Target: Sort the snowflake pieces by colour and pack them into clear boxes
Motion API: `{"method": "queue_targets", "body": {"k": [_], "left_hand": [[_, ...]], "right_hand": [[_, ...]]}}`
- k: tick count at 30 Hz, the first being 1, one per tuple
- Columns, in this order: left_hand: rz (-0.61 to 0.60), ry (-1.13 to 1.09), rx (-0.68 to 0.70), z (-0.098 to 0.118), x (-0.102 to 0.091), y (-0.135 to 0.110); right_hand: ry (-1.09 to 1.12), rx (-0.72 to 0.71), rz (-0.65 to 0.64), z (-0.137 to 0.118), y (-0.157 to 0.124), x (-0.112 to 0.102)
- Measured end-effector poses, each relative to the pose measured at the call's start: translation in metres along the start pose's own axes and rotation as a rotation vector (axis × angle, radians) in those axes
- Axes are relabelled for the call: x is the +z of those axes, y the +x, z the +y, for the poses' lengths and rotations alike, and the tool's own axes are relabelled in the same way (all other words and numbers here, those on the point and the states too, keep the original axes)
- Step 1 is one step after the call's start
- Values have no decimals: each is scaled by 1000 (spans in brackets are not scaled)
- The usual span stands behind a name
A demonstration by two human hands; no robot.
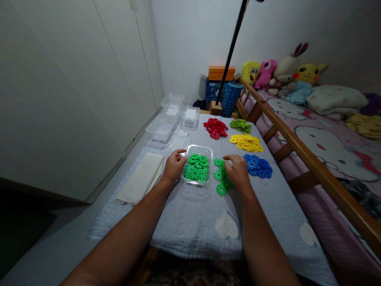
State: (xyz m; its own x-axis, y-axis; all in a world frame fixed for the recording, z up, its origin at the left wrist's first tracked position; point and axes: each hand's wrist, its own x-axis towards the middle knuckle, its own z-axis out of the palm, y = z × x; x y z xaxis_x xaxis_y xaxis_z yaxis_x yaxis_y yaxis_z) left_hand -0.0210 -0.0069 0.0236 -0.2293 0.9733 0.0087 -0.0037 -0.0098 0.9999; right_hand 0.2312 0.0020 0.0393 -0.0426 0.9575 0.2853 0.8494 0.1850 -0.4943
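Note:
A clear plastic container point(212, 163) stands on the cloth-covered table, partly filled with green flower-shaped plastic discs point(196, 167). My left hand point(175, 166) grips its left side, thumb and index finger at the rim. To the right of the container lies a loose group of more green discs point(221, 190). My right hand point(238, 171) is over these discs, fingers curved and a small gap showing between index finger and thumb. It partly hides the discs under it. Just beyond that hand sits a pile of blue discs point(258, 166).
Yellow point(246, 142), red point(216, 128) and light green discs point(241, 126) lie in piles farther back. Several clear containers point(172, 101) stand at the back left. A folded beige cloth point(141, 178) lies left. A wooden bed rail point(285, 139) borders the right side.

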Motion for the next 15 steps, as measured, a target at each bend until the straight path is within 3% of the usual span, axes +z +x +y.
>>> {"method": "queue_targets", "body": {"k": [4, 8, 15], "left_hand": [[3, 2, 6, -2, 0, 1], [2, 2, 12, -4, -1, 2], [3, 11, 9, -4, -1, 3]], "right_hand": [[-258, 145, -145, 11, -1, -4], [-368, 187, -247, 6, -4, -4], [-234, 175, -167, 17, -1, -2]]}}
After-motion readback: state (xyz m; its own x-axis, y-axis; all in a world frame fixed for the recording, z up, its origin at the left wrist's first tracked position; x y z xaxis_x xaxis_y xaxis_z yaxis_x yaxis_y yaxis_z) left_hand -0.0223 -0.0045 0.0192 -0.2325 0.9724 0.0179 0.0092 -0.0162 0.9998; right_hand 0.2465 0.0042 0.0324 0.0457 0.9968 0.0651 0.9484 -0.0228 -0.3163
